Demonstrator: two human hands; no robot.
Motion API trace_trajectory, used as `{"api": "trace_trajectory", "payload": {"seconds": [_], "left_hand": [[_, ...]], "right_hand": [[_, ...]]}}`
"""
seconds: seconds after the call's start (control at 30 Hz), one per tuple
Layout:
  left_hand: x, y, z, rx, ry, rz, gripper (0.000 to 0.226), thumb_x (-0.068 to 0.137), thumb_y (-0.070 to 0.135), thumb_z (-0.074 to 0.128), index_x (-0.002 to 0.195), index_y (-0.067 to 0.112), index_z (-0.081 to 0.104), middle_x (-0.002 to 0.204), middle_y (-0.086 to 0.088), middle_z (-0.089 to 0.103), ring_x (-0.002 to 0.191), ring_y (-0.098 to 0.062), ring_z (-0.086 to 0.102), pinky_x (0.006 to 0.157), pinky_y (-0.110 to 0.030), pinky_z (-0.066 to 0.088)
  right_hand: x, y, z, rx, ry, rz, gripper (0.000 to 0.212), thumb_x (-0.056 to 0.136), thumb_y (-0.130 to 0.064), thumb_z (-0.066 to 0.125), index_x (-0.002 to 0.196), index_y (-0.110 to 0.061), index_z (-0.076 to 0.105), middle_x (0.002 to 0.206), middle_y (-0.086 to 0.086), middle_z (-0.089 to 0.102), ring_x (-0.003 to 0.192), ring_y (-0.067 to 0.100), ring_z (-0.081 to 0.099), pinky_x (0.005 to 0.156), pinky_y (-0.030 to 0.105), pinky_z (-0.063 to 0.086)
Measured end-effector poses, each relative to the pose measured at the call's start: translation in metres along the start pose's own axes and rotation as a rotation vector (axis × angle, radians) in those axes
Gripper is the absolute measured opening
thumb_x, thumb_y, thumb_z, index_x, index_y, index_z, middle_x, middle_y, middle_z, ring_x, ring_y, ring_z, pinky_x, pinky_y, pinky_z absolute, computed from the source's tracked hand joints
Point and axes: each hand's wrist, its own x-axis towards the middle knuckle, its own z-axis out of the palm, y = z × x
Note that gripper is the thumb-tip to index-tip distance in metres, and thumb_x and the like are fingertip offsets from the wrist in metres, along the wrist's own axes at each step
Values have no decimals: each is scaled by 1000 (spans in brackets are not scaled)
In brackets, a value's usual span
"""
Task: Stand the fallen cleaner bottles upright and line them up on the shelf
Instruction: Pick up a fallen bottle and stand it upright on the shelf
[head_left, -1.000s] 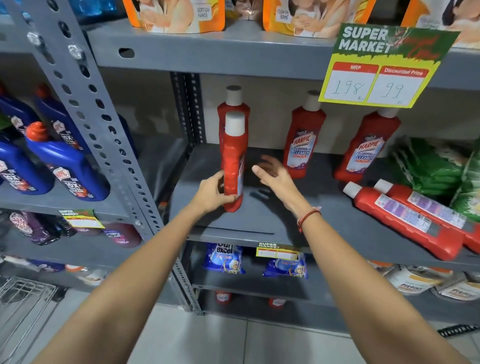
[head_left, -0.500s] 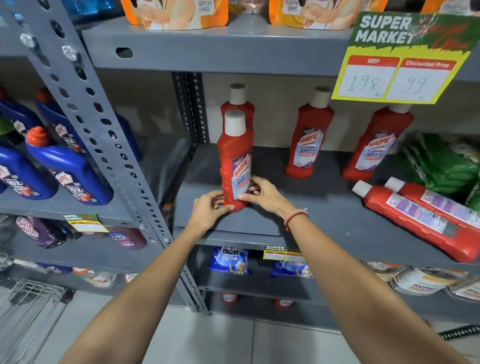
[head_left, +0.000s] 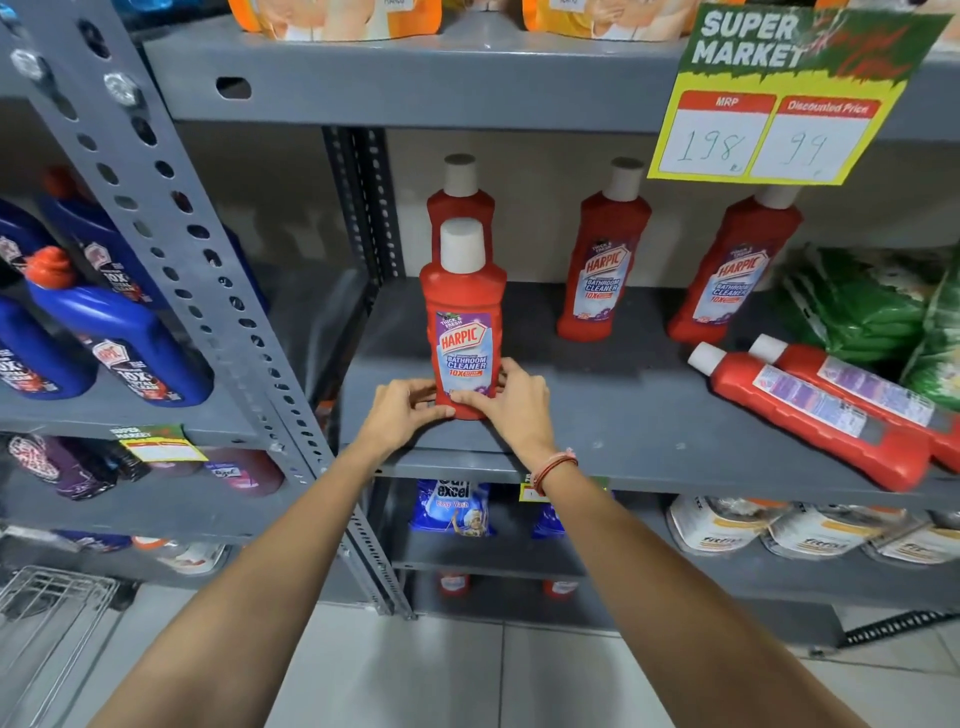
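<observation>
A red cleaner bottle (head_left: 462, 317) with a white cap stands upright near the front left of the grey shelf (head_left: 613, 410), its label facing me. My left hand (head_left: 402, 410) and my right hand (head_left: 511, 402) both grip its base from either side. Right behind it stands another red bottle (head_left: 460, 192), mostly hidden. Two more upright red bottles (head_left: 602, 270) (head_left: 735, 275) stand at the back. Two fallen red bottles (head_left: 810, 410) (head_left: 862, 384) lie side by side at the shelf's right, caps pointing left.
Green packets (head_left: 872, 306) fill the shelf's far right. A yellow price sign (head_left: 779, 98) hangs from the shelf above. Blue bottles (head_left: 119, 332) stand on the neighbouring left shelf behind a perforated grey post (head_left: 171, 228). Pouches sit on lower shelves; a wire basket (head_left: 47, 618) is at bottom left.
The front bottle was turned so that its label faces me. My right hand came in from open air to grip its base; both hands now hold it low.
</observation>
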Motion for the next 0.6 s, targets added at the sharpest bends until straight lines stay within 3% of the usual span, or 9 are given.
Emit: {"api": "trace_trajectory", "payload": {"seconds": [0.03, 0.13, 0.2, 0.27, 0.37, 0.43, 0.53, 0.6], "left_hand": [[-1, 2, 0, 6, 3, 1, 45, 74, 18, 74, 116, 6, 62, 114, -9, 69, 99, -8, 61, 96, -21, 47], [-1, 3, 1, 10, 35, -13, 45, 73, 17, 75, 115, 3, 63, 112, -12, 69, 96, -9, 61, 79, 3, 41], [-2, 3, 3, 7, 65, -26, 46, 73, 15, 75, 115, 2, 62, 113, -15, 69, 95, -9, 61, 73, 8, 39], [-3, 3, 4, 26, 78, -37, 47, 73, 16, 75, 115, 2, 62, 113, -15, 69, 94, -9, 62, 77, 2, 41], [-6, 8, 5, 82, 75, -57, 50, 73, 20, 75, 118, 3, 61, 113, -16, 69, 99, -19, 65, 93, -21, 46], [-12, 8, 9, 64, 167, -134, 54, 73, 20, 75, 119, 0, 57, 114, -18, 67, 104, -26, 64, 98, -33, 47], [-37, 15, 33, 24, 479, -205, 30, 78, 16, 70, 103, 3, 61, 90, -16, 71, 84, -28, 67, 84, -35, 49], [-54, 35, 63, -9, 511, -107, 13, 80, 17, 67, 90, 12, 62, 75, -9, 67, 67, -23, 63, 72, -35, 50]], "right_hand": [[-1, 0, 1, 1, 7, 1, 69, 58, -56, 78, 109, -12, 58, 106, 12, 72, 99, 28, 65, 87, 45, 55], [-1, -3, -2, -14, -6, 5, 69, 60, -53, 78, 111, -11, 58, 108, 12, 71, 100, 28, 65, 87, 45, 55], [-1, -5, -2, -23, -10, 4, 68, 62, -52, 79, 111, -10, 57, 109, 14, 70, 101, 28, 64, 88, 45, 55], [-3, -5, -3, -36, -26, 1, 68, 63, -50, 79, 112, -9, 56, 110, 15, 69, 102, 29, 63, 88, 45, 55], [-4, -8, -14, 27, -115, -9, 65, 65, -40, 81, 114, -6, 54, 115, 16, 67, 103, 28, 64, 90, 45, 55], [-5, -4, -35, 34, -152, -37, 67, 67, -37, 81, 119, -5, 53, 120, 17, 64, 107, 26, 62, 95, 41, 52], [-3, 13, -88, -39, -47, -69, 65, 72, -40, 76, 122, -5, 54, 119, 17, 64, 109, 25, 61, 96, 38, 49], [0, 34, -129, -123, 51, -64, 53, 78, -36, 71, 117, -2, 59, 115, 18, 67, 107, 27, 62, 95, 37, 48]]}}
